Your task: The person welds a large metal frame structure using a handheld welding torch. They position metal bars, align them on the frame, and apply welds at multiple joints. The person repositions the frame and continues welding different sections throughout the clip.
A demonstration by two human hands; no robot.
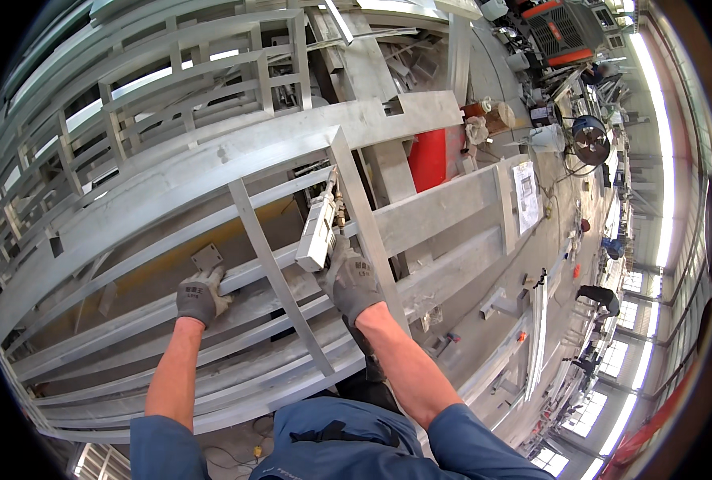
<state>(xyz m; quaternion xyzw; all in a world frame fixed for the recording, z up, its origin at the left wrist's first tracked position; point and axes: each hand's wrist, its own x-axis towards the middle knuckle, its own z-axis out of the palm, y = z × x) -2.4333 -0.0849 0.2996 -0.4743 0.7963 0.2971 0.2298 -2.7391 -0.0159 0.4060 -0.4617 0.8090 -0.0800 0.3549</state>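
Right hand wrapped round white welding torch, long axis up along upright bar; left hand gripping rail, farther left.

Left hand gripping metal frame, right hand holding welding torch

Pale grey welding torch: boxy, elongated body, standing nearly upright, nozzle end pointing up against the upright bar of the metal frame. Small square metal plate is lying flat on a horizontal rail. Frame is unpainted grey steel, rails and slanted crossbars.
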